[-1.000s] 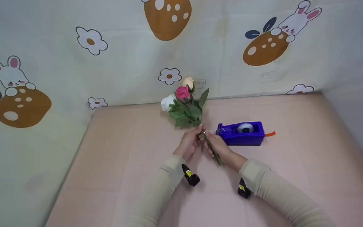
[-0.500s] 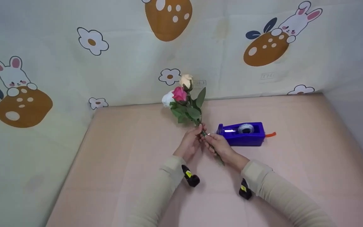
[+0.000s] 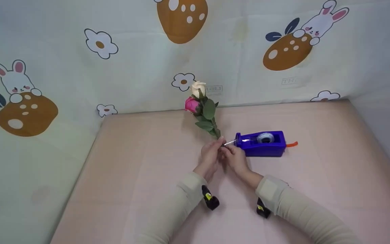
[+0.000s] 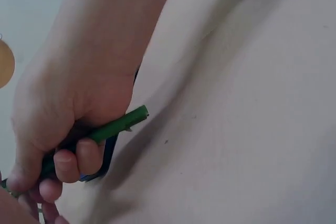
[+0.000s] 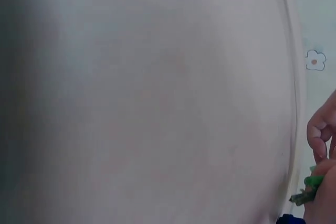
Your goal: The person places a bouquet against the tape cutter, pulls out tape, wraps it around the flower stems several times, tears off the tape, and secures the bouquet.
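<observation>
Left hand (image 3: 210, 156) grips green rose stems (image 4: 122, 125) beside a blue plastic tape dispenser (image 3: 262, 149); right hand (image 3: 238, 160), hold unclear. Likely light, stiff; best held midstem.

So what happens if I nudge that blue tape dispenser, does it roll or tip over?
The blue tape dispenser likely won't roll, given its boxy body. It may slide rather than tip, being longer than it is tall. The clear tape strip running from it toward the left hand could tug it.
</observation>
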Motion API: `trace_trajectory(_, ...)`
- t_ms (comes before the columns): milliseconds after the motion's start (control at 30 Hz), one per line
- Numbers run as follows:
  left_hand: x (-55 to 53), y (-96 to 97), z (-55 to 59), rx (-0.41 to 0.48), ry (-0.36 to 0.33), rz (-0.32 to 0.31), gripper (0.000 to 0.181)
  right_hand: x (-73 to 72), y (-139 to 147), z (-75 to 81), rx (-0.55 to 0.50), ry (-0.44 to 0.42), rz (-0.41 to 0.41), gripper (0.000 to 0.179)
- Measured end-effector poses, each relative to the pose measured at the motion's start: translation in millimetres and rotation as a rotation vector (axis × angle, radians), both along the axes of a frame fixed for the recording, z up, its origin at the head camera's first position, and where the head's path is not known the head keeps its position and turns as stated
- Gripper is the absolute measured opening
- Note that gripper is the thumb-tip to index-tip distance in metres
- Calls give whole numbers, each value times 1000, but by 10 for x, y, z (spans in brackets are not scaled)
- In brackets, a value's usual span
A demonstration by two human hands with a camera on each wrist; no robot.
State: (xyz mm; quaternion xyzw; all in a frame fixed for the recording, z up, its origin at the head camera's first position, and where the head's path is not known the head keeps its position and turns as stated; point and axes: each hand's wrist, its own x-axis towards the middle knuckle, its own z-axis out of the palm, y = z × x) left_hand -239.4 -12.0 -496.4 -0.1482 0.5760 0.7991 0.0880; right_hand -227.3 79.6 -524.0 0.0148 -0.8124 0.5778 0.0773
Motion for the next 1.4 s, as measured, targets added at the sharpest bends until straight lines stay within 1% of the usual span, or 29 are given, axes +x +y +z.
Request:
trace_trajectory(67, 1, 35, 7, -18, 9, 29, 26, 1, -3, 5, 13, 3, -19, 14)
trace_trajectory(133, 3, 52, 6, -56, 16, 43, 27, -1, -2, 5, -16, -17, -21, 13)
trace_trajectory(200, 0, 73, 6, -67, 17, 57, 26, -10, 9, 6, -56, -51, -14, 12)
trace_trajectory(300, -2, 99, 9, -86, 28, 68, 26, -27, 52, 31, -155, -160, 29, 14)
trace_trajectory(367, -6, 111, 15, -78, 36, 65, 26, -48, 95, 56, -210, -242, 87, 18)
trace_trajectory(400, -8, 115, 20, -85, 42, 58, 26, -58, 124, 66, -234, -282, 126, 21)
trace_trajectory(433, -5, 116, 27, -73, 45, 51, 26, -65, 153, 71, -255, -323, 168, 23)
trace_trajectory(567, -2, 113, 44, -21, 68, 16, 27, -83, 291, 55, -320, -416, 343, 34)
trace_trajectory(667, 1, 108, 52, 1, 66, -10, 29, -80, 384, 34, -376, -443, 427, 39)
trace_trajectory(767, 6, 98, 57, -17, 54, -33, 31, -86, 441, 16, -413, -452, 487, 39)
trace_trajectory(833, 6, 93, 55, -31, 50, -45, 32, -98, 465, 11, -424, -451, 517, 36)
trace_trajectory(933, 7, 92, 57, -44, 47, -63, 33, -116, 486, -1, -434, -452, 533, 33)
trace_trajectory(1000, 10, 92, 63, -52, 48, -70, 33, -118, 486, -4, -442, -450, 524, 31)
trace_trajectory(1067, 15, 94, 70, -52, 40, -65, 32, -118, 478, -9, -446, -445, 508, 30)
trace_trajectory(1200, 20, 81, 51, -60, 46, -51, 29, -104, 452, -10, -450, -450, 440, 28)
trace_trajectory(1333, 34, 55, 28, -110, 86, -15, 18, -66, 426, 6, -456, -463, 364, 26)
trace_trajectory(1400, 42, 49, 23, -148, 108, 9, 20, -44, 413, 18, -452, -466, 345, 26)
